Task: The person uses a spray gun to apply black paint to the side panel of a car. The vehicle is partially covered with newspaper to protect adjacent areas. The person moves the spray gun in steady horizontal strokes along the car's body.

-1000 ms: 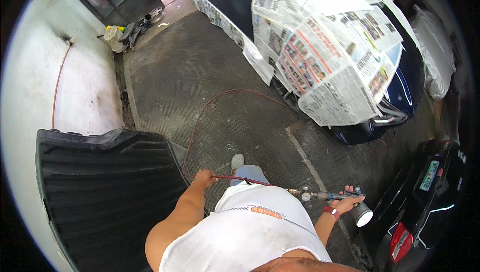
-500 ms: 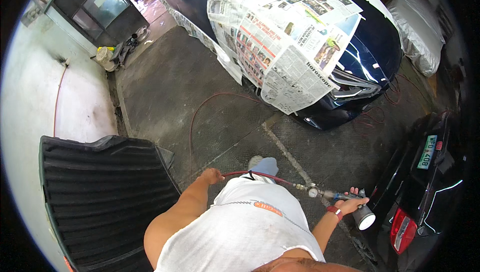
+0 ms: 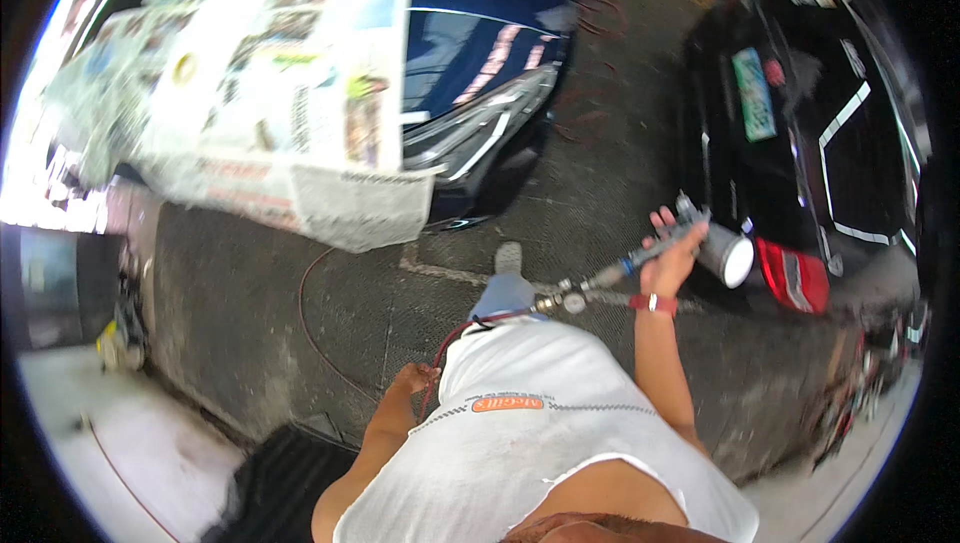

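My right hand [image 3: 672,265], a red band at its wrist, is closed round the grip of a paint spray gun [image 3: 692,225]. The gun's grey cup with a white end [image 3: 728,257] tilts down to the right, close to a black car [image 3: 775,178]. A round pressure gauge [image 3: 573,303] and metal fittings join the gun's handle to a red air hose [image 3: 452,335]. That hose runs across my waist to my left hand [image 3: 414,379], whose fingers are curled round it beside my white shirt.
A dark blue car [image 3: 485,53] stands ahead at left, partly covered with newspaper sheets [image 3: 240,93]. Hose [image 3: 305,303] loops over the dark textured floor [image 3: 240,283]. A black ridged liner [image 3: 285,488] lies at lower left by a pale wall [image 3: 95,443].
My view and body have turned right, so the newspaper-covered car shifts left and the black car comes more into view. The spray gun has come round with my right hand, nearer the black car's rear.
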Action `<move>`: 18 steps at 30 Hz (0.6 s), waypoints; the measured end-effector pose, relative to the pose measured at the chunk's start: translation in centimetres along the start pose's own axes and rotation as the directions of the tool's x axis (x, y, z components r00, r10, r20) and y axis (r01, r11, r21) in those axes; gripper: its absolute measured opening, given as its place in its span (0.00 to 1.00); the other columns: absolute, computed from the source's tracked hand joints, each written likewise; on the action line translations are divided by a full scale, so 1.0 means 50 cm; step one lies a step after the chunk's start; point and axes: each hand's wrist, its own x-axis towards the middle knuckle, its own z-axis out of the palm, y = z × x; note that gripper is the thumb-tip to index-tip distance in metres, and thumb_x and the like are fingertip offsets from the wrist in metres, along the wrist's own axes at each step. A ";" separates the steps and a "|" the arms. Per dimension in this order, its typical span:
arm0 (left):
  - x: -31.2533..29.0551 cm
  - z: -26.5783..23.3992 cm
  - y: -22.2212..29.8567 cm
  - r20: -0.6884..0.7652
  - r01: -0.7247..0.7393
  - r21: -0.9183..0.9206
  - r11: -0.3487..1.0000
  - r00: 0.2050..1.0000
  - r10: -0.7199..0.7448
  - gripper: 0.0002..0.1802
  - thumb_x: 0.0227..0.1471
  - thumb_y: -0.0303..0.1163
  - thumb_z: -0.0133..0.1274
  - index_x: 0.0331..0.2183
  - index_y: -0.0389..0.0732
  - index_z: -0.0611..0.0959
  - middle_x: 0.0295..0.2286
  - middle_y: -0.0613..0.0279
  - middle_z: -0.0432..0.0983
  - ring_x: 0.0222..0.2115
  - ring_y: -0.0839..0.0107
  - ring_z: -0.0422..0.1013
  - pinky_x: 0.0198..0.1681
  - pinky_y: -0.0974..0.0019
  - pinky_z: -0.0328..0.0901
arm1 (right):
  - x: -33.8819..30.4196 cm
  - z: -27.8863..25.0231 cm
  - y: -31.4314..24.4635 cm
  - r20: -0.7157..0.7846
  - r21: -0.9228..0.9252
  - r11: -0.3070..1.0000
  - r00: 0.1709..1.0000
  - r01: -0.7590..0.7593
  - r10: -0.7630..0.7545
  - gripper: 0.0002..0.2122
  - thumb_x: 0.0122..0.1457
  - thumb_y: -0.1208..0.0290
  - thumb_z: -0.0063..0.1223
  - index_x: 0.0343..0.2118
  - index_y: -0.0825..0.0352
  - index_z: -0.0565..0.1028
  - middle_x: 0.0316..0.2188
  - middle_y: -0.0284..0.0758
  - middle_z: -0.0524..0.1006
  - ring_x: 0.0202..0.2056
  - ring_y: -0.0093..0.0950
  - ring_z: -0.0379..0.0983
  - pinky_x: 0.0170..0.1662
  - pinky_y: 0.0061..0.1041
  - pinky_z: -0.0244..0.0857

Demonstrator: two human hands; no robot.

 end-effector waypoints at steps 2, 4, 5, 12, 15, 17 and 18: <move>0.047 -0.018 0.091 0.023 -0.021 0.063 0.998 1.000 0.019 0.22 0.55 0.53 0.64 0.32 0.40 0.89 0.26 0.64 0.83 0.29 0.72 0.76 0.41 0.61 0.70 | 0.064 0.029 -0.026 -0.004 0.013 0.999 0.999 0.038 -0.038 0.30 0.70 0.39 0.36 0.61 0.61 0.65 0.48 0.40 0.80 0.44 0.30 0.78 0.27 0.27 0.66; 0.066 -0.032 0.182 0.047 -0.059 0.107 0.993 0.997 0.054 0.22 0.56 0.53 0.63 0.32 0.41 0.89 0.25 0.64 0.83 0.28 0.74 0.76 0.39 0.62 0.71 | 0.113 0.065 -0.059 -0.027 0.017 0.998 0.998 0.059 -0.059 0.29 0.71 0.40 0.35 0.60 0.62 0.65 0.47 0.40 0.80 0.43 0.30 0.78 0.26 0.25 0.66; 0.055 -0.043 0.224 0.060 -0.078 0.132 0.988 0.996 0.071 0.22 0.56 0.53 0.63 0.32 0.41 0.89 0.26 0.63 0.83 0.28 0.74 0.76 0.38 0.62 0.71 | 0.129 0.084 -0.072 -0.027 -0.006 0.997 0.996 0.082 -0.082 0.30 0.71 0.40 0.34 0.60 0.64 0.65 0.47 0.41 0.80 0.43 0.30 0.78 0.25 0.25 0.66; 0.035 -0.065 0.528 0.122 -0.079 0.053 0.995 0.990 0.072 0.15 0.56 0.37 0.65 0.33 0.33 0.87 0.31 0.59 0.84 0.32 0.69 0.80 0.40 0.63 0.77 | 0.334 0.190 -0.114 0.035 0.004 0.997 0.996 0.076 -0.076 0.31 0.71 0.41 0.34 0.59 0.67 0.67 0.46 0.41 0.80 0.42 0.28 0.79 0.24 0.22 0.66; 0.060 -0.046 0.605 0.157 0.051 -0.294 0.954 0.988 -0.005 0.12 0.57 0.34 0.64 0.33 0.34 0.87 0.30 0.59 0.84 0.31 0.70 0.79 0.37 0.64 0.76 | 0.458 0.229 -0.111 0.063 0.014 0.998 0.996 0.059 -0.060 0.31 0.71 0.41 0.35 0.59 0.67 0.68 0.44 0.42 0.80 0.41 0.27 0.79 0.23 0.21 0.67; 0.060 -0.029 0.667 0.138 0.069 -0.292 0.954 0.990 -0.030 0.11 0.57 0.34 0.64 0.33 0.34 0.87 0.30 0.59 0.83 0.30 0.70 0.79 0.37 0.64 0.75 | 0.540 0.255 -0.113 0.078 0.027 0.998 0.996 0.048 -0.050 0.30 0.72 0.42 0.36 0.59 0.67 0.68 0.44 0.41 0.80 0.41 0.27 0.79 0.22 0.21 0.67; 0.061 -0.020 0.703 0.122 0.072 -0.263 0.962 0.992 -0.041 0.11 0.57 0.34 0.63 0.33 0.34 0.87 0.30 0.59 0.83 0.30 0.70 0.78 0.36 0.64 0.75 | 0.583 0.262 -0.114 0.097 0.032 0.999 0.995 0.035 -0.037 0.29 0.72 0.43 0.36 0.59 0.67 0.68 0.44 0.41 0.80 0.41 0.27 0.79 0.23 0.21 0.67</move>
